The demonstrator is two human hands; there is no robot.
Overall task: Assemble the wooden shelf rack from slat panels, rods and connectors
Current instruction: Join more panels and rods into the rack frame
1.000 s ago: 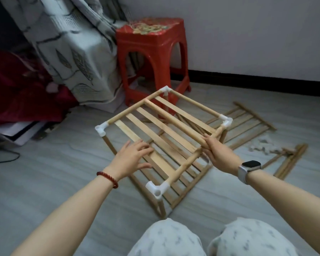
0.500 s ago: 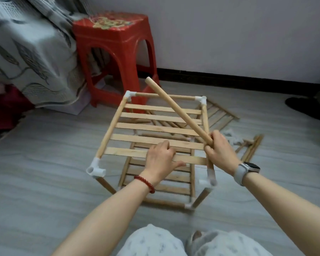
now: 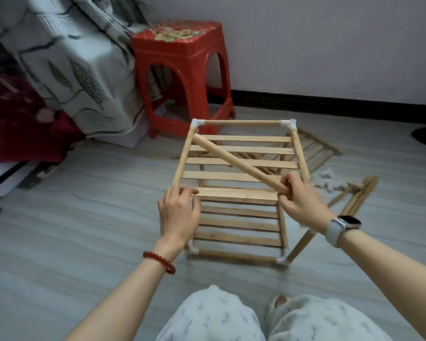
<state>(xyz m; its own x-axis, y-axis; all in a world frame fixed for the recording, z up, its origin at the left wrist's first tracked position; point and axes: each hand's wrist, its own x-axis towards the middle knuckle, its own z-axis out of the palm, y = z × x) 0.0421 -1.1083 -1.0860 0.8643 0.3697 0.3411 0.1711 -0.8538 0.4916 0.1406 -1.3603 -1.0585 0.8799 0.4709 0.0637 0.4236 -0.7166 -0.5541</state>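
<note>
A half-built wooden rack [image 3: 241, 153] stands on the floor in front of me, with an upper slat panel, a lower slat panel [image 3: 239, 225] and white corner connectors [image 3: 288, 124]. My left hand [image 3: 178, 212] grips the near left corner of the upper panel, fingers curled over the frame and the nearest slat. My right hand [image 3: 299, 200] grips a loose wooden rod [image 3: 234, 161] that lies slantwise across the upper panel, its far end near the back left corner. The near corners of the upper panel are hidden by my hands.
A red plastic stool [image 3: 182, 72] stands behind the rack, beside a patterned drape [image 3: 71, 57]. On the floor to the right lie another slat panel [image 3: 315, 148], a few loose rods [image 3: 354, 195] and a heap of white connectors [image 3: 330, 180]. My knees are at the bottom edge.
The rack has turned so its upper panel sits square to me. My left hand slid from the middle of the near slat to the left corner. The rod's far end dropped lower.
</note>
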